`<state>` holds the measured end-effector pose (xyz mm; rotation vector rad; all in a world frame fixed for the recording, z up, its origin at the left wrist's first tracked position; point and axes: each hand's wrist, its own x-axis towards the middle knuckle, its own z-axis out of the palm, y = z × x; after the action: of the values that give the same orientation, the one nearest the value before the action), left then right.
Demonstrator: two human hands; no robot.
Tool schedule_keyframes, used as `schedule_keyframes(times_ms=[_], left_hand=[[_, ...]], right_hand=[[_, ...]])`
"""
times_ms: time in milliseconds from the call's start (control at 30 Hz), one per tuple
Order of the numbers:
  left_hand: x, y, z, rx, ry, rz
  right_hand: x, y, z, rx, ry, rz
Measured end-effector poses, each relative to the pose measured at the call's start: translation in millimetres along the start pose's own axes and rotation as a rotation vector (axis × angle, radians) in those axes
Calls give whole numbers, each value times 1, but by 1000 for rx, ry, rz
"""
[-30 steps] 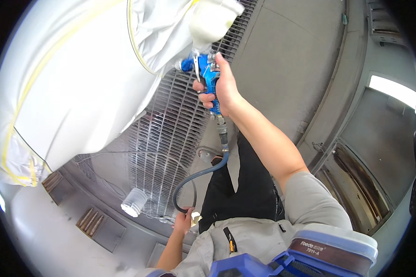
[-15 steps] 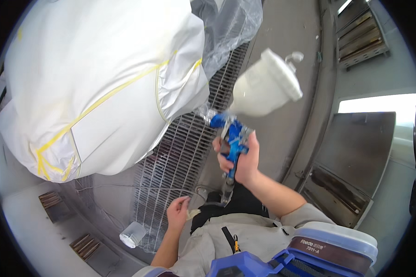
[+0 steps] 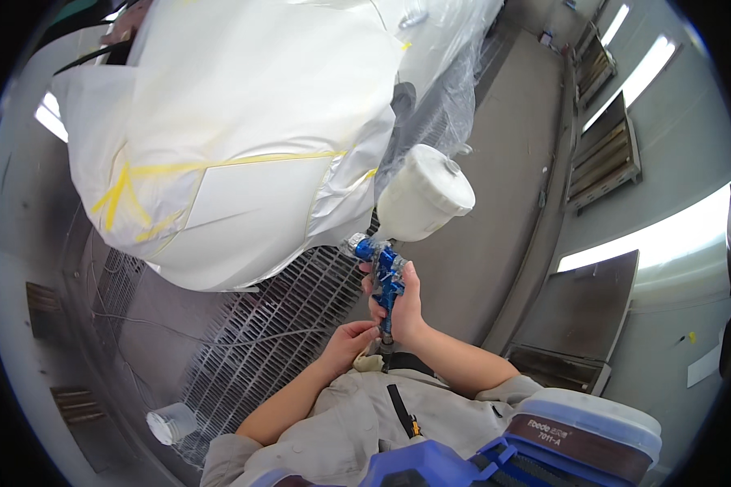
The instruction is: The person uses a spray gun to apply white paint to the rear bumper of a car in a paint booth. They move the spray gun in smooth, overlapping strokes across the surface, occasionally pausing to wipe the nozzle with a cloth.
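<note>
My right hand (image 3: 404,308) is wrapped round the handle of a blue spray gun (image 3: 386,272), with a white paint cup (image 3: 425,193) tilted on top. At the lower end of the gun's handle, the fingertips of my left hand (image 3: 354,341) pinch by the hose fitting; the exact part between them is hidden. Ahead and to the left of the nozzle stands a car body part (image 3: 256,203), white and rounded. White masking sheet (image 3: 276,89) and yellow tape (image 3: 235,162) surround its bare panel.
A floor grating (image 3: 260,325) runs under the covered car. Across it trails a thin air hose (image 3: 170,329). A clear plastic container (image 3: 170,424) sits at the lower left. Metal wall panels (image 3: 585,308) and bright lights line the right wall. Part of my respirator (image 3: 585,426) shows below.
My left hand has come up and right to the base of the gun. The gun and right hand have drawn closer to my body, and the view has shifted, showing more of the far room.
</note>
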<state>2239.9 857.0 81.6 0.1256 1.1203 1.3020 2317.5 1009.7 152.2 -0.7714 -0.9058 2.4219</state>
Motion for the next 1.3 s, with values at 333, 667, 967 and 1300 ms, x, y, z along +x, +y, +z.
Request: schedule_keyframes(times_ms=[333,667,967,1300], left_hand=[[-41,-10,-30,135,-72,159],[-153,29,-117,-136,-83,333],[-250,79,-130,-336,-302,324],[-224,62,-98,1116,464,1314]], right_hand=[[-31,30,39,40,0,-17],[-69,97,108,-76,130,-79],[-105,163,148,-49,143,-120],[-110,176,159,-142,120,-96]])
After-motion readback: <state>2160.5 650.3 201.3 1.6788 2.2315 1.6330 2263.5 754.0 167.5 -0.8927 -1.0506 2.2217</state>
